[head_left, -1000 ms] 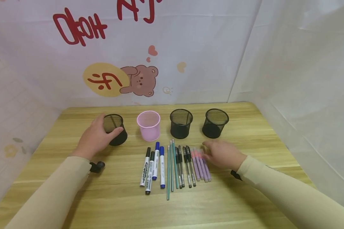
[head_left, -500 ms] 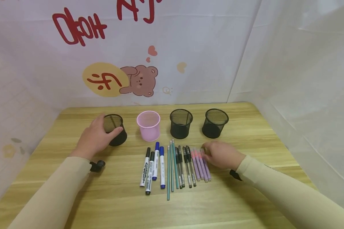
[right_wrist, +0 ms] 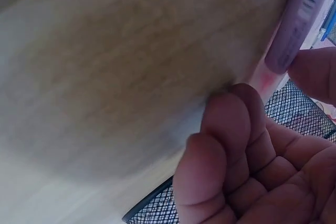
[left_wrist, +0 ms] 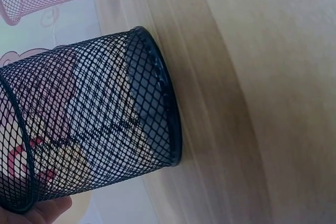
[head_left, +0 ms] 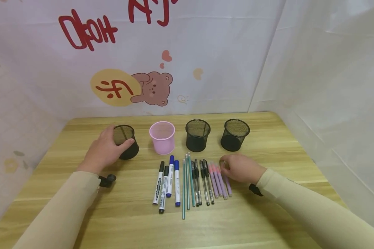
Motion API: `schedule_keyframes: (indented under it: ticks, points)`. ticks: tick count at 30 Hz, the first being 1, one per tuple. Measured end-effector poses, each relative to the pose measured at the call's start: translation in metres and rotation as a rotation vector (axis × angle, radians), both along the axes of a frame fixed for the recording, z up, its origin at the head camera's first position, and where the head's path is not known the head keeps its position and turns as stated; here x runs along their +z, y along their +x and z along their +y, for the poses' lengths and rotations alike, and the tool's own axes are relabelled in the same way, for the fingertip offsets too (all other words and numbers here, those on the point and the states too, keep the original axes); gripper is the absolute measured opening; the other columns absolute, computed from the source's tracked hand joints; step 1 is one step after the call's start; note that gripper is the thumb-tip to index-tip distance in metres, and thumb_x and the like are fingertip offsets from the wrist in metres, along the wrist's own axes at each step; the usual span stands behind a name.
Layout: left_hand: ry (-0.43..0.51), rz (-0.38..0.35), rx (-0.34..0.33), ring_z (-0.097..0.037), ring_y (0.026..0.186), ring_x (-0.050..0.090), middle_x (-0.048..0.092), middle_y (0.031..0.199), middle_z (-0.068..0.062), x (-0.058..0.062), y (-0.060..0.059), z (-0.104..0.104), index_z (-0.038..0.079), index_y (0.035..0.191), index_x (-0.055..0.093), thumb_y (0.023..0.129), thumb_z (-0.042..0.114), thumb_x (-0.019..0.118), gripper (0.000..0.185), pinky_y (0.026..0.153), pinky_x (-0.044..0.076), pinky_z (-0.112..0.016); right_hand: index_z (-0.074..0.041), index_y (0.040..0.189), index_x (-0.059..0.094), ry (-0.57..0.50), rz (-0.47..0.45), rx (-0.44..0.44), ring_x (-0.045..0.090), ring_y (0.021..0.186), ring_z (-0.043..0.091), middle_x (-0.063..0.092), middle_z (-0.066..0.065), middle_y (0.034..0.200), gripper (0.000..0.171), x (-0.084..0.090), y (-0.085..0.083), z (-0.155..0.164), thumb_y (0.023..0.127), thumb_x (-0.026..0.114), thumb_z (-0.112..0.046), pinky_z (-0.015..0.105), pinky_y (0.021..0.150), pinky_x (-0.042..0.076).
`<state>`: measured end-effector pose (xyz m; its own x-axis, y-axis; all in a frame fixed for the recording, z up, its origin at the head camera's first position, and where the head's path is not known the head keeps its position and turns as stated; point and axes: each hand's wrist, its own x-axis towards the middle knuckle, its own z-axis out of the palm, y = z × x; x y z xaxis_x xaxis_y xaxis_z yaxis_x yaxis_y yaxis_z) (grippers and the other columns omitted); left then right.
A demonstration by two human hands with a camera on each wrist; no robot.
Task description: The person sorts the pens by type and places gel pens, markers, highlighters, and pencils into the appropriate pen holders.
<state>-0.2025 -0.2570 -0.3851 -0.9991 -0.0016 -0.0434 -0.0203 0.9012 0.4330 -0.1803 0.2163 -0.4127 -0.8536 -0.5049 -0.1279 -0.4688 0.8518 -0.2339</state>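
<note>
Purple pen (head_left: 228, 180): outermost on the right of the row of pens on the table (head_left: 268, 214), its pink end pinched between thumb and curled fingers (right_wrist: 223, 124) of the right hand (head_left: 241, 168)
Left hand (head_left: 104, 151): grips the leftmost mesh cup (head_left: 126, 141), thumb on the near side, fingers round the far side
Pink cup (head_left: 162, 137): just right of that cup
Other mesh cups (head_left: 197, 135): behind the pens, apart from the right hand
Markers (head_left: 166, 181): left end of the row
</note>
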Motion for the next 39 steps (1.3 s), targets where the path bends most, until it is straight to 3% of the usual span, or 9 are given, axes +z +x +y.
schedule_keyframes:
  ticks: [5, 15, 25, 39]
  points:
    - [-0.001, -0.003, 0.004, -0.062, 0.149, 0.027, 0.017, 0.171, -0.032, 0.001, 0.0, 0.0, 0.0, 0.168, 0.005, 0.092, 0.085, 0.045, 0.12, 0.117, 0.027, -0.078, -0.002, 0.117, 0.073, -0.009, 0.001, -0.006, 0.066, 0.08, 0.014, 0.074, 0.004, 0.093, 0.028, -0.003, -0.002, 0.001, 0.093, 0.07, -0.016, 0.044, 0.083, 0.062]
    - [-0.002, 0.005, 0.011, -0.058, 0.151, 0.028, 0.021, 0.169, -0.033, 0.001, 0.002, 0.003, -0.002, 0.167, 0.008, 0.092, 0.086, 0.044, 0.121, 0.119, 0.025, -0.077, 0.002, 0.116, 0.072, -0.013, -0.035, -0.063, 0.058, 0.071, 0.013, 0.068, 0.002, 0.084, 0.029, 0.004, -0.003, -0.003, 0.091, 0.068, -0.012, 0.038, 0.075, 0.059]
    - [0.007, -0.007, 0.018, -0.062, 0.148, 0.03, 0.019, 0.17, -0.032, 0.001, 0.002, 0.002, -0.001, 0.167, 0.008, 0.091, 0.087, 0.044, 0.122, 0.117, 0.029, -0.077, 0.004, 0.127, 0.062, -0.139, -0.057, -0.129, 0.059, 0.063, 0.01, 0.069, 0.001, 0.077, 0.035, 0.013, -0.003, -0.004, 0.094, 0.066, -0.007, 0.028, 0.061, 0.053]
    - [0.016, -0.008, 0.028, -0.064, 0.143, 0.034, 0.02, 0.17, -0.032, 0.002, 0.003, 0.003, 0.0, 0.167, 0.007, 0.093, 0.084, 0.046, 0.119, 0.114, 0.033, -0.077, 0.003, 0.127, 0.062, -0.316, 0.116, -0.095, 0.054, 0.062, 0.007, 0.066, -0.002, 0.077, 0.034, 0.031, -0.004, -0.013, 0.095, 0.071, -0.006, 0.025, 0.058, 0.048]
